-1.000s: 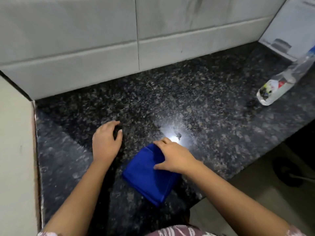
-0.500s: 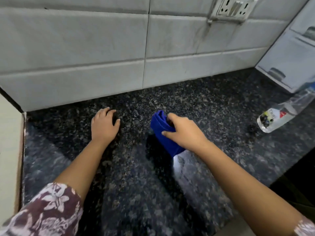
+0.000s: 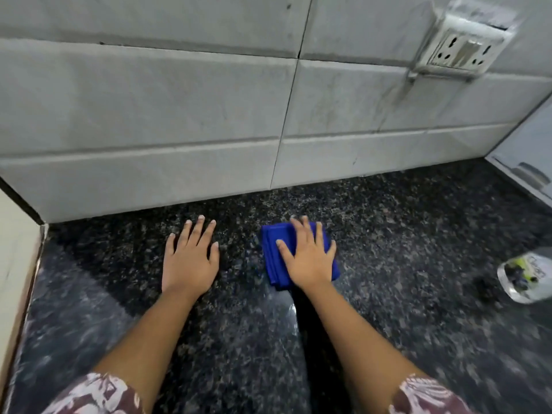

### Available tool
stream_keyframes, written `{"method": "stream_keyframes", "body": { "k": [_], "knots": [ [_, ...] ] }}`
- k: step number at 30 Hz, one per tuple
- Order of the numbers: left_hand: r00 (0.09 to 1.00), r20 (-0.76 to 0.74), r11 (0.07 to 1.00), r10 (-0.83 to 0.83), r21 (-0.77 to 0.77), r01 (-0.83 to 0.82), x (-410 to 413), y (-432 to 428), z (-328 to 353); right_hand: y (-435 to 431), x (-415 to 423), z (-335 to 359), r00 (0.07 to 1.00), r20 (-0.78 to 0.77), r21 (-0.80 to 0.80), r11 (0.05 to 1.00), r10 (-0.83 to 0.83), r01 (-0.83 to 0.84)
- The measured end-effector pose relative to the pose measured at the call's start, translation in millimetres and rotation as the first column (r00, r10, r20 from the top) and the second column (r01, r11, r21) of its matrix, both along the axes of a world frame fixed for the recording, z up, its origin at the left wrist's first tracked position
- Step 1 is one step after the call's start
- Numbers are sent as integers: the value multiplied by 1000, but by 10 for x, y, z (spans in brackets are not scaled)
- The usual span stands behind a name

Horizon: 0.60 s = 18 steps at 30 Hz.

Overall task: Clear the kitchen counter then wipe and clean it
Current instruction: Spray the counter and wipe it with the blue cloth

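Note:
A folded blue cloth lies on the dark speckled granite counter, close to the tiled back wall. My right hand presses flat on top of it with straight, spread fingers pointing at the wall. My left hand rests flat on the bare counter a short way left of the cloth, fingers straight, holding nothing. A glossy wet streak runs on the stone from the cloth back toward me.
A clear plastic bottle lies on its side at the right edge. A white appliance stands at the back right. A wall socket sits above on the grey tiles. A cream side wall bounds the counter's left end.
My right hand has pushed the cloth away from the front edge to near the back wall and now lies flat on it. My left hand slid forward too.

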<state>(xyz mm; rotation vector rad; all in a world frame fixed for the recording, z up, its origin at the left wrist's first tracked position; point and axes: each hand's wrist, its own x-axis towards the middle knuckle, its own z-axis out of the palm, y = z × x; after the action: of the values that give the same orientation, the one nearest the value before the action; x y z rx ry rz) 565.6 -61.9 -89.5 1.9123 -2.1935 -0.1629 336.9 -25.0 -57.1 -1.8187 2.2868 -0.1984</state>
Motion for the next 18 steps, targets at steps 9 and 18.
{"method": "stream_keyframes", "body": {
  "k": [9,18],
  "knots": [
    [1000,14,1000,17,-12,-17,-20,-3,30,-816,-24,-58,989,-45,-85,987,-141,137],
    [1000,-12,1000,2,-22,-2,0,-11,41,-1128,570,-39,946,-41,-162,932,322,-324]
  ]
}}
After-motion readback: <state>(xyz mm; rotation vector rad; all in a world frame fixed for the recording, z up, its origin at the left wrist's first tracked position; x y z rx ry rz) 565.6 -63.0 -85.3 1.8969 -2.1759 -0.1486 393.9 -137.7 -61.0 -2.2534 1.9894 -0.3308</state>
